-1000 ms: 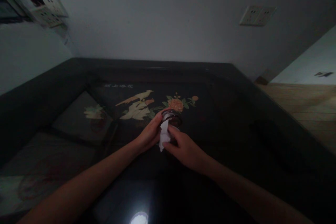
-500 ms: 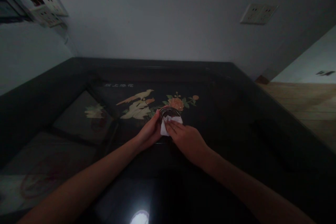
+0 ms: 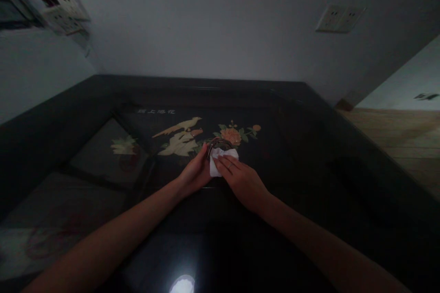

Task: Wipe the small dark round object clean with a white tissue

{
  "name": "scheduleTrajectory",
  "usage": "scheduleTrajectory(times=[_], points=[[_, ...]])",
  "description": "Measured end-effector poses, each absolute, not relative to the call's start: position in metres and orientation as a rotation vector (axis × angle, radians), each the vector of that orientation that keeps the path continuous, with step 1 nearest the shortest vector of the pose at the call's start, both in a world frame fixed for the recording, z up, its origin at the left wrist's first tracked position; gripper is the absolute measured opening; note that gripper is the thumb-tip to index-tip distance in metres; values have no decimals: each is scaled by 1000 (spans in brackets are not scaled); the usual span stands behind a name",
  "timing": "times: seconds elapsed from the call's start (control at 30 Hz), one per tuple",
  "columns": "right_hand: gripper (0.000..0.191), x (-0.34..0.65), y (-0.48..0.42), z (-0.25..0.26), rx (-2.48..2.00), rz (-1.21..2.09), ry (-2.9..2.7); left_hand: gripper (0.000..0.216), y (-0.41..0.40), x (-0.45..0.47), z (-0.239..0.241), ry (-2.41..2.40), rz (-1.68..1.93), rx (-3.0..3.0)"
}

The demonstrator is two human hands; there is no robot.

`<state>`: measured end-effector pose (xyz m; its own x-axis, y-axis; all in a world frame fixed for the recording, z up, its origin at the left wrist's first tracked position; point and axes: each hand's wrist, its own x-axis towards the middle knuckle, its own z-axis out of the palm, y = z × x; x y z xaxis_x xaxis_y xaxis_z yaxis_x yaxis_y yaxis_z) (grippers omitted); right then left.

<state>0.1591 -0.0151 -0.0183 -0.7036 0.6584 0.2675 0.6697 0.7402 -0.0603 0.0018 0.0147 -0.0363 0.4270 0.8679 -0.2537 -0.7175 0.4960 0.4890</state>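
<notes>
My left hand is closed around the left side of a small round thing with a shiny, dark curved rim; its exact kind cannot be made out in the dim light. A white tissue covers the near part of it. With its fingers pressed together on the tissue, my right hand holds it against the round thing. There is a ring on one right finger. Both hands are over a glossy black table.
Inlaid in the tabletop are a pale bird and an orange flower. Behind the table stands a grey wall with a double socket at right and more sockets at left. Wooden floor shows at right.
My right hand and the tissue have shifted slightly up and left over the round thing, covering more of its inside. My left hand has stayed nearly in place.
</notes>
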Motion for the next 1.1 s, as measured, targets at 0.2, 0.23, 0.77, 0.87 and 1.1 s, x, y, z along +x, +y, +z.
scheduleTrajectory(times=[0.2,0.23,0.77,0.87,1.1], points=[[46,160,-15,-18,-1046,60,-2596,41,13,2,-37,554,1030,373],[45,159,-16,-18,-1050,77,-2585,42,13,2,-36,562,1031,380],[43,160,-18,-2,-1196,86,-2672,37,4,8,-33,589,1204,600],[49,155,-21,-4,-1167,461,-2501,40,2,8,-33,608,1212,690],[47,147,-25,-6,-1001,1089,-1976,49,2,6,-31,619,1223,768]])
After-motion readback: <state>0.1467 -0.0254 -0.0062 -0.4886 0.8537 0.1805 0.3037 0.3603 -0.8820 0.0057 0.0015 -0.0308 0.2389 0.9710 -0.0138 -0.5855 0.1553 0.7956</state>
